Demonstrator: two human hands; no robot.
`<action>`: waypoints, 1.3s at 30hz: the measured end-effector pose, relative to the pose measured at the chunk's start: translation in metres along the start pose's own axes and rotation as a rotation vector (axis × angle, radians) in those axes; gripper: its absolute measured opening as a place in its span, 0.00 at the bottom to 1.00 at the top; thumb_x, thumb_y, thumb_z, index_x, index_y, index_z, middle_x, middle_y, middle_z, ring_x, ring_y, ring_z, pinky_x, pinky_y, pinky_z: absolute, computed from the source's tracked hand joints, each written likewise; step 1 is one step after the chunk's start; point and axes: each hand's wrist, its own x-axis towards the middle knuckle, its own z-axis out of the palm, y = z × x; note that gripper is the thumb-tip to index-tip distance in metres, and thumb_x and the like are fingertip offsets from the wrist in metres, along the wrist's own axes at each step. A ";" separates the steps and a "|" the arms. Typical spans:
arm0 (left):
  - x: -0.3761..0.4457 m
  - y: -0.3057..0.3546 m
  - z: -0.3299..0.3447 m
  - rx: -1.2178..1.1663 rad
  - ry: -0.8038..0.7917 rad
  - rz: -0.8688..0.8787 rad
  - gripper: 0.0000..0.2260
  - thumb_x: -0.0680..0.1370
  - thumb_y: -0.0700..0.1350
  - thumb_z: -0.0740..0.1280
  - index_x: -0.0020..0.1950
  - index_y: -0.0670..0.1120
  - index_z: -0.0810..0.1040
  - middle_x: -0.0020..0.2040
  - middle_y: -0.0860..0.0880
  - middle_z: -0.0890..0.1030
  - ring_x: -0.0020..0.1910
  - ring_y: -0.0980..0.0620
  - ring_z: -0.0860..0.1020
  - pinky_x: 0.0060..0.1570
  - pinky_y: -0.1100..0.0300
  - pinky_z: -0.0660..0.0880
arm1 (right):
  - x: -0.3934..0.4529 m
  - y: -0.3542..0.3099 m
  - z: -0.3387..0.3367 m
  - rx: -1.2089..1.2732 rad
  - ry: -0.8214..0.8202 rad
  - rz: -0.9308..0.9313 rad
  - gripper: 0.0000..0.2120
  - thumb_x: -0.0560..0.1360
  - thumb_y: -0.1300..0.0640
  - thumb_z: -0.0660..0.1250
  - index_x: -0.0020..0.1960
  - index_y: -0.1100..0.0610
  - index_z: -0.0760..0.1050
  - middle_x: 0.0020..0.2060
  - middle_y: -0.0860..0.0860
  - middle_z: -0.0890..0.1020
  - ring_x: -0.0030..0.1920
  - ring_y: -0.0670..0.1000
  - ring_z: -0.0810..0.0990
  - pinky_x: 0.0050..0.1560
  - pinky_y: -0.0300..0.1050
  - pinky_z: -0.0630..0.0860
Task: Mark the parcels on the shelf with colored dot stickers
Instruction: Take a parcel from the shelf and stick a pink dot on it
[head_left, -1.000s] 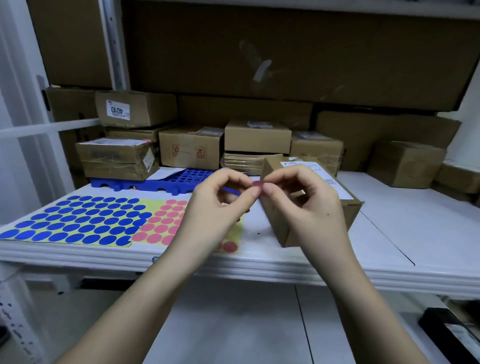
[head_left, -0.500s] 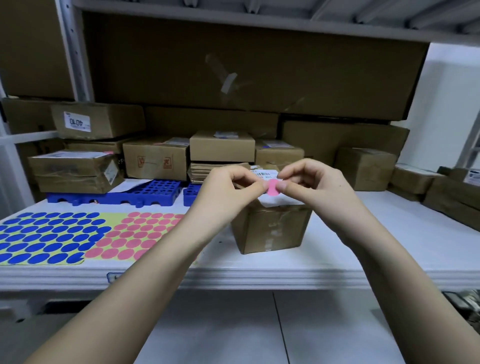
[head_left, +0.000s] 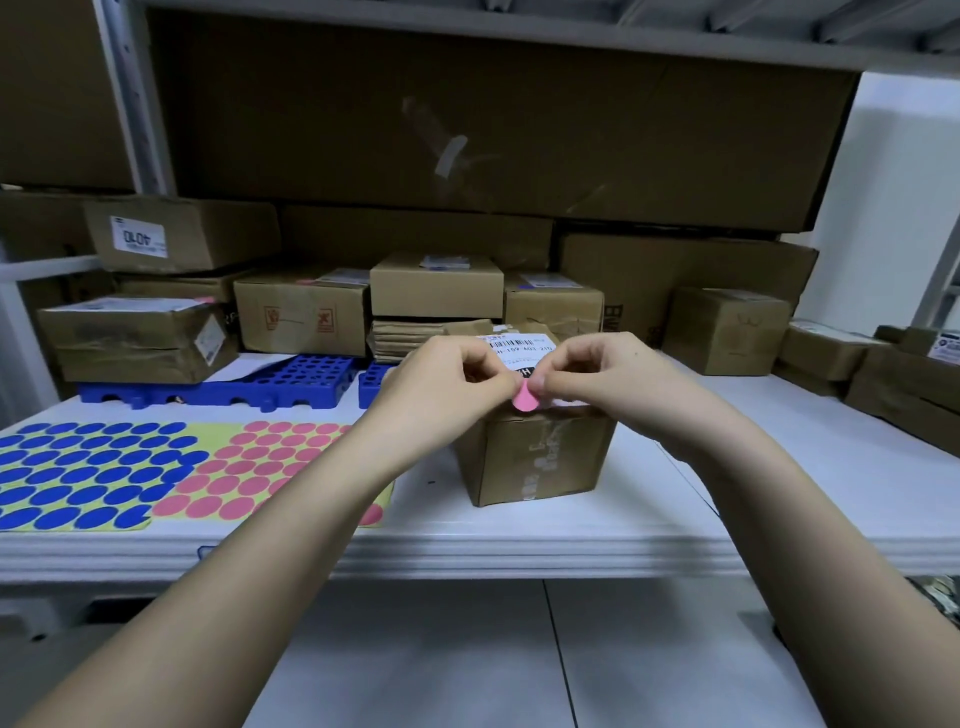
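I see a pink dot sticker (head_left: 524, 400) held up between my two hands, just above the front top edge of a small brown parcel (head_left: 535, 457) that sits on the white shelf (head_left: 519, 551). My left hand (head_left: 447, 382) pinches one side of the dot with curled fingers, and my right hand (head_left: 602, 371) pinches the other side. Both grips are closed tight on the sticker, with only its round bottom poking out.

I think this dot is very light, thin and floppy. It bends easily and one side is sticky, so it could fold and stick to itself or to my fingers. It is best to hold it just by the edge.

The parcel looks stiff, with a white label (head_left: 519, 347) on top, so I guess it will take a press without moving much.

More dots wait on the sticker sheets (head_left: 104, 473) to the left, blue ones and pink ones. Other parcels (head_left: 436, 286) are stacked behind.
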 end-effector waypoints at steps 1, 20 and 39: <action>0.000 -0.002 -0.001 0.007 0.005 -0.009 0.10 0.65 0.58 0.66 0.35 0.54 0.81 0.32 0.61 0.78 0.40 0.55 0.76 0.52 0.46 0.76 | 0.003 -0.001 0.002 -0.030 -0.005 0.004 0.06 0.74 0.59 0.71 0.38 0.54 0.82 0.33 0.42 0.83 0.36 0.36 0.78 0.39 0.27 0.71; 0.002 -0.013 0.003 0.349 0.036 0.103 0.06 0.77 0.52 0.63 0.41 0.55 0.73 0.44 0.55 0.71 0.53 0.51 0.68 0.49 0.55 0.61 | 0.016 0.006 0.007 -0.067 -0.086 0.033 0.04 0.73 0.59 0.71 0.43 0.59 0.83 0.35 0.45 0.83 0.39 0.40 0.79 0.47 0.34 0.75; 0.003 -0.027 0.015 0.292 0.049 0.033 0.07 0.75 0.54 0.65 0.49 0.54 0.70 0.55 0.54 0.65 0.60 0.52 0.62 0.56 0.57 0.61 | 0.011 0.018 0.019 -0.300 0.096 -0.129 0.05 0.70 0.50 0.71 0.37 0.44 0.77 0.42 0.40 0.72 0.45 0.40 0.71 0.62 0.58 0.69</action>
